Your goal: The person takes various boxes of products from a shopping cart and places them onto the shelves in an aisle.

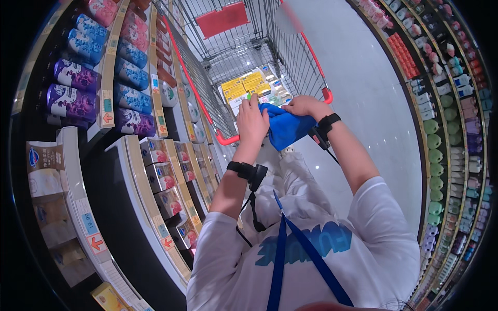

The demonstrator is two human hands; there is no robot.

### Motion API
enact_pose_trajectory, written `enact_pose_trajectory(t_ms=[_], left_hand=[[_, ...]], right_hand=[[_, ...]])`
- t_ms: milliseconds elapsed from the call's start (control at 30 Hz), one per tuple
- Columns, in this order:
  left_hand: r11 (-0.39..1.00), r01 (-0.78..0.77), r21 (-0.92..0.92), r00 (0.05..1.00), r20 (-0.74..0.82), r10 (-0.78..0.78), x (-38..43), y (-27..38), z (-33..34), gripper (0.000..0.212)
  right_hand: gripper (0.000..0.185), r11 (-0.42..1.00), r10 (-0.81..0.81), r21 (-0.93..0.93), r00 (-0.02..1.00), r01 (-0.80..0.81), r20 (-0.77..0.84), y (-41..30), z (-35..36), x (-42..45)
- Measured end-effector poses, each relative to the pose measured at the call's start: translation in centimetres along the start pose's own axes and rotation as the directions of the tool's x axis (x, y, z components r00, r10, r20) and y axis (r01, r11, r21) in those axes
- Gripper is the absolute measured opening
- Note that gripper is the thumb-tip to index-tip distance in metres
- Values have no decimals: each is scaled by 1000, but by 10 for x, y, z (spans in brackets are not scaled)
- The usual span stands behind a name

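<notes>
A blue cloth (290, 128) hangs bunched between my hands at the near end of a wire shopping cart (218, 58). My right hand (305, 107) pinches its upper right edge. On the other side, my left hand (252, 119) grips the cloth's left edge, fingers pointing up towards the cart. Red corner pieces (225, 140) of the cart show on both sides; what runs between them is hidden behind my hands and the cloth. Beyond the hands, several yellow boxes (243, 85) and white soap packs (278, 87) lie in the cart's bottom.
Shelves to the left hold purple bottles (74, 101), blue bottles (134, 99) and boxed soap (167, 182). A curved shelf on the right bears green bottles (435, 155) and many small containers. Pale glossy floor (373, 97) lies between cart and right shelf.
</notes>
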State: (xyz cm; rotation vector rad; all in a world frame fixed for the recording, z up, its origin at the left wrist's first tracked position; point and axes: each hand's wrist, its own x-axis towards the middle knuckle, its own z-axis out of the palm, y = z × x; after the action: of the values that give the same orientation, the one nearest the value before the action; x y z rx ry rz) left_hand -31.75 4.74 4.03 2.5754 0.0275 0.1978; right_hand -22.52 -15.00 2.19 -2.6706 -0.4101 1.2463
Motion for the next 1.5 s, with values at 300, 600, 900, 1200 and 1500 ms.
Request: enact_pose_trajectory(t_ms=[300, 600, 900, 1200, 1500], left_hand=[[998, 24, 53, 569, 821, -58, 67, -38, 54, 58], [893, 424, -150, 854, 394, -339, 115, -134, 68, 27], [936, 140, 323, 824, 486, -291, 125, -164, 121, 107], [943, 205, 262, 779, 539, -320, 133, -172, 135, 86], [882, 469, -45, 716, 603, -350, 142, -181, 123, 94]], right_hand=[[62, 987, 146, 29, 961, -157, 234, -10, -46, 17], [51, 923, -377, 67, 926, 378, -26, 12, -62, 162], [50, 937, -348, -66, 933, 343, -96, 19, -41, 241], [59, 857, -511, -83, 821, 508, -255, 12, -26, 251], [101, 762, -625, 209, 781, 612, -6, -25, -36, 233]])
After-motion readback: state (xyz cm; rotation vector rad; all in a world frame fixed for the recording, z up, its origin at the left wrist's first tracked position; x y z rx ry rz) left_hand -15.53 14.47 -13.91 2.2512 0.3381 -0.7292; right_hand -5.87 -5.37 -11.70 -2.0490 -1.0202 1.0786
